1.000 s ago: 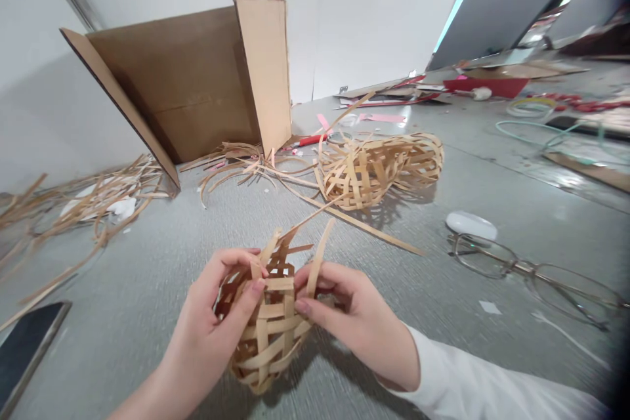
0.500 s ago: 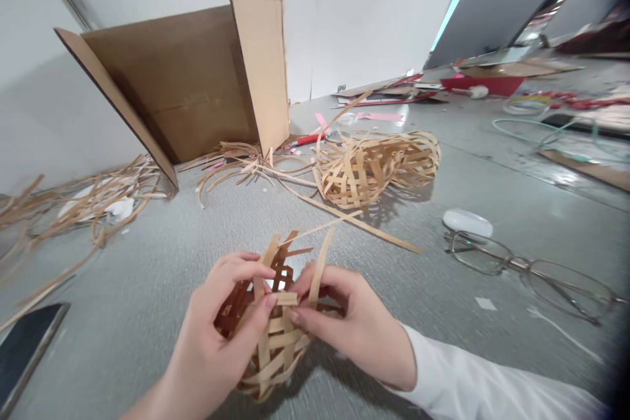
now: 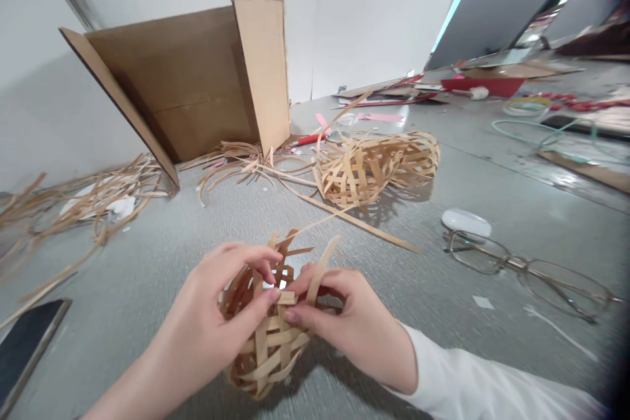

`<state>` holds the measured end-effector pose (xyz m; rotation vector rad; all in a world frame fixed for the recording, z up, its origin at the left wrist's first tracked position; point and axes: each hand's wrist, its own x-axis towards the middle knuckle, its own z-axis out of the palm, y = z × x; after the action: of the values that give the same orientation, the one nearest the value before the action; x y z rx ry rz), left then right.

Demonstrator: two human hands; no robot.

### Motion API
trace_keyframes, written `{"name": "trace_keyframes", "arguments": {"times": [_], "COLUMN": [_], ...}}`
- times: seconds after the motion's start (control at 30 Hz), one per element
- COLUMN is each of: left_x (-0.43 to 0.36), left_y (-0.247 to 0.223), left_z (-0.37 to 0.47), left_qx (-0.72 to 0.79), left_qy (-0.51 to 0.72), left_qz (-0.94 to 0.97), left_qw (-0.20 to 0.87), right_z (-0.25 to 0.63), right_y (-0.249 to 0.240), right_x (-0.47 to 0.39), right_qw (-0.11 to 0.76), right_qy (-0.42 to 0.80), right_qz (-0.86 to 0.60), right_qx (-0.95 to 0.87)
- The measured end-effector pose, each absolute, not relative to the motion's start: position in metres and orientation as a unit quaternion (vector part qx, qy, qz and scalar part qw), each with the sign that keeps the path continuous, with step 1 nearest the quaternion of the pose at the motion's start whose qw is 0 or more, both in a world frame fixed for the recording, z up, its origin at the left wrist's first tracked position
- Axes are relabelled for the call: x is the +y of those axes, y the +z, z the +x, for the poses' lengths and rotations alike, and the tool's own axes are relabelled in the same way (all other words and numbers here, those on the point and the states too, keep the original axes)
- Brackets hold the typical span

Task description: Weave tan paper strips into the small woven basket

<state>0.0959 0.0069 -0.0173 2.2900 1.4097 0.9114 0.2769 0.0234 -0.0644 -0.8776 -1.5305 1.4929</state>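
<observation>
A small basket (image 3: 273,344) of woven tan strips is tilted on the grey table between my hands, loose strip ends standing up from its rim. My right hand (image 3: 361,325) pinches the rim between thumb and fingers, beside a short folded strip (image 3: 287,298). One upright strip (image 3: 322,269) rises past the right fingers. On the other side, my left hand (image 3: 214,298) is curled round the rim, its thumb against the folded strip and its index finger arched above the opening. The left fingertips inside the basket are partly hidden.
Beyond the hands lies another woven piece (image 3: 378,167), with a long loose strip (image 3: 378,233) before it. A cardboard box (image 3: 263,72) stands at the back. Glasses (image 3: 516,266) and a white mouse-shaped object (image 3: 466,222) lie right; a phone (image 3: 29,348) and loose strips (image 3: 105,197) lie left.
The left index finger has lifted and arched away from the strip, and the left hand has turned slightly. The basket has shifted a little left; the right hand keeps its pinch.
</observation>
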Motion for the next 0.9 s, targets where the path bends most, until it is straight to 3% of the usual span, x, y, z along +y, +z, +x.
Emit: {"name": "trace_keyframes", "arguments": {"times": [0.3, 0.6, 0.9], "left_x": [0.0065, 0.007, 0.0036], "left_y": [-0.0108, -0.0088, -0.0075], "left_z": [0.0929, 0.0919, 0.0888], "left_qx": [0.549, 0.575, 0.566], "left_qy": [0.192, 0.241, 0.258], "left_qz": [0.784, 0.74, 0.743], "left_qw": [0.217, 0.254, 0.247], "right_z": [0.273, 0.2778, 0.281], "right_y": [-0.0651, -0.0621, -0.059], "right_x": [0.0226, 0.0238, 0.0223], "right_qw": [0.406, 0.386, 0.361], "right_qy": [0.563, 0.574, 0.49], "right_qz": [-0.35, -0.317, -0.326], "right_qx": [-0.628, -0.648, -0.723]}}
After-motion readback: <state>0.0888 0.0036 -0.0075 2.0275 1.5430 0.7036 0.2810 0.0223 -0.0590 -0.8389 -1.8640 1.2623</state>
